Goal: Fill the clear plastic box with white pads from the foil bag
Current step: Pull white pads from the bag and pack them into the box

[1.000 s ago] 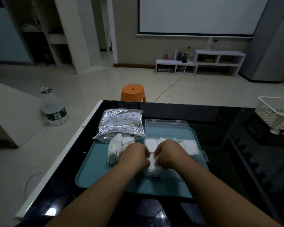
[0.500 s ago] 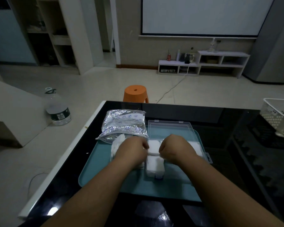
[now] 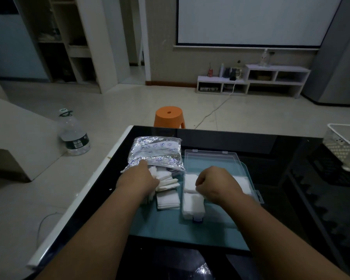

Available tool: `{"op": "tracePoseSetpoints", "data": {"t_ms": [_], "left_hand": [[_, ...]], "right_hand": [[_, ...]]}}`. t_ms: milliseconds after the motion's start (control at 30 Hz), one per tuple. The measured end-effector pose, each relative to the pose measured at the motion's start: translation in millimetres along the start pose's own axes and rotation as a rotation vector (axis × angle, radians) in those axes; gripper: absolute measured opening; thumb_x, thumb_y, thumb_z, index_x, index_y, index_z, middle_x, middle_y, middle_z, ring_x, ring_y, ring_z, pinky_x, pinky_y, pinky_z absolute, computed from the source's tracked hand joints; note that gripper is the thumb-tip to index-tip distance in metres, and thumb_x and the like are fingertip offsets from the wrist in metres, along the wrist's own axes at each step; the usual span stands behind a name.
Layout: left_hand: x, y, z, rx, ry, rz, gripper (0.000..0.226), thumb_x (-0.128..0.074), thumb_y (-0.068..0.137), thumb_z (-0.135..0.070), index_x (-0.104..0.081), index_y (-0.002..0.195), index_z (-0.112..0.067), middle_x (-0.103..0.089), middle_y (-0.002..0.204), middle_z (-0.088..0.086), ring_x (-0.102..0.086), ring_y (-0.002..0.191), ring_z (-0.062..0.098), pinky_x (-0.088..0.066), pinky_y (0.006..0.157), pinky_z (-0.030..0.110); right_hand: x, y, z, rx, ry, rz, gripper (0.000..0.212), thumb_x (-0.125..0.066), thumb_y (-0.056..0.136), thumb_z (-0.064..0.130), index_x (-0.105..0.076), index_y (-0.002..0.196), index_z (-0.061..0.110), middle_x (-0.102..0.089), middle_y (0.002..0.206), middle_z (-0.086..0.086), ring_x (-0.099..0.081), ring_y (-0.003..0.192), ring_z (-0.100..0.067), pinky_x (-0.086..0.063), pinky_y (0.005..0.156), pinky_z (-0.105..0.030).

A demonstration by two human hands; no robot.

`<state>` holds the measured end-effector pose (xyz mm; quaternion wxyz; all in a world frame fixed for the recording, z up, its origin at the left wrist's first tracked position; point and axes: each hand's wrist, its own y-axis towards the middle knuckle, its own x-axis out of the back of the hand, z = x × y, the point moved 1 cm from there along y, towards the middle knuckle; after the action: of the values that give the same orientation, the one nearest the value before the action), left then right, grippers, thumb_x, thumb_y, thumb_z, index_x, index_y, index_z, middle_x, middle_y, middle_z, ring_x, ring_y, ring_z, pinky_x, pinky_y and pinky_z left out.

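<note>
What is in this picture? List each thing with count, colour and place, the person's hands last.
foil bag: one, silver, far left of the tray
white pads: many, white, spilling from the bag's mouth; more in the box
clear plastic box: one, clear, lid open, right of the bag
tray: one, teal, on the table
table: one, black, under the tray
stool: one, orange, beyond the table
water bottle: one, clear, floor left
basket: one, white, far right
low shelf: one, white, far wall
left hand: one, on the pads at the bag's mouth
right hand: one, fingers curled, over the box's pads
</note>
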<state>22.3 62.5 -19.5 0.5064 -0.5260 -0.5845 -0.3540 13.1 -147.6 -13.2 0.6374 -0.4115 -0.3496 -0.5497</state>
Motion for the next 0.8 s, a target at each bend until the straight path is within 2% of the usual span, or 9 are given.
{"op": "tracePoseSetpoints", "data": {"t_ms": [167,333,467,533,633,700,800], "left_hand": [[1,-1,-3,-0.014,-0.031,-0.009,0.051,-0.06,0.084,-0.032,-0.038,0.126,-0.014,-0.061,0.118,0.011,-0.057,0.109,0.03,-0.04,0.074,0.032],[5,-1,0,-0.015,-0.035,-0.048,0.045,-0.058,0.084,-0.021,-0.039,0.124,-0.013,-0.061,0.115,0.014,-0.057,0.105,0.032,-0.042,0.076,0.033],[15,-2,1,-0.006,-0.064,-0.085,0.053,-0.06,0.083,-0.03,-0.038,0.128,-0.015,-0.061,0.114,0.012,-0.059,0.1,0.031,-0.046,0.076,0.034],[22,-2,0,0.002,-0.101,-0.139,0.049,-0.059,0.082,-0.033,-0.04,0.124,-0.015,-0.062,0.113,0.011,-0.059,0.099,0.032,-0.046,0.076,0.035],[30,-3,0,0.038,-0.282,-0.168,0.046,-0.062,0.081,-0.037,-0.044,0.119,-0.018,-0.059,0.105,0.006,-0.056,0.091,0.028,-0.044,0.074,0.033],[30,-3,-1,0.05,-0.431,-0.152,0.045,-0.065,0.079,-0.034,-0.046,0.117,-0.02,-0.054,0.1,0.002,-0.055,0.089,0.025,-0.048,0.077,0.034],[26,-3,-7,0.016,-0.685,-0.133,0.038,-0.066,0.074,-0.023,-0.049,0.109,-0.023,-0.061,0.096,0.006,-0.064,0.083,0.027,-0.057,0.078,0.042]], "right_hand": [[0,-3,2,0.013,0.02,0.002,0.02,-0.06,0.084,0.014,-0.077,0.09,0.021,-0.074,0.097,0.0,-0.066,0.091,-0.02,-0.056,0.083,-0.034],[0,-5,4,0.022,0.022,-0.003,0.019,-0.06,0.084,0.015,-0.077,0.089,0.021,-0.074,0.097,0.0,-0.066,0.09,-0.02,-0.053,0.079,-0.029],[2,-6,6,0.019,0.027,-0.007,0.016,-0.061,0.085,0.016,-0.076,0.089,0.022,-0.074,0.097,0.0,-0.065,0.09,-0.019,-0.054,0.081,-0.032],[3,-7,7,0.019,0.034,-0.012,0.016,-0.061,0.086,0.017,-0.076,0.089,0.022,-0.073,0.097,0.0,-0.065,0.091,-0.019,-0.055,0.082,-0.033],[4,-8,8,0.032,0.044,-0.027,0.016,-0.061,0.087,0.019,-0.075,0.091,0.021,-0.073,0.098,-0.001,-0.064,0.091,-0.02,-0.055,0.083,-0.035],[5,-7,8,0.034,0.08,-0.043,0.015,-0.06,0.088,0.021,-0.075,0.093,0.021,-0.072,0.098,0.0,-0.064,0.091,-0.019,-0.055,0.084,-0.036],[6,-6,7,0.033,0.232,-0.068,0.018,-0.058,0.092,0.027,-0.073,0.095,0.016,-0.072,0.096,-0.001,-0.065,0.089,-0.02,-0.056,0.083,-0.039]]}}
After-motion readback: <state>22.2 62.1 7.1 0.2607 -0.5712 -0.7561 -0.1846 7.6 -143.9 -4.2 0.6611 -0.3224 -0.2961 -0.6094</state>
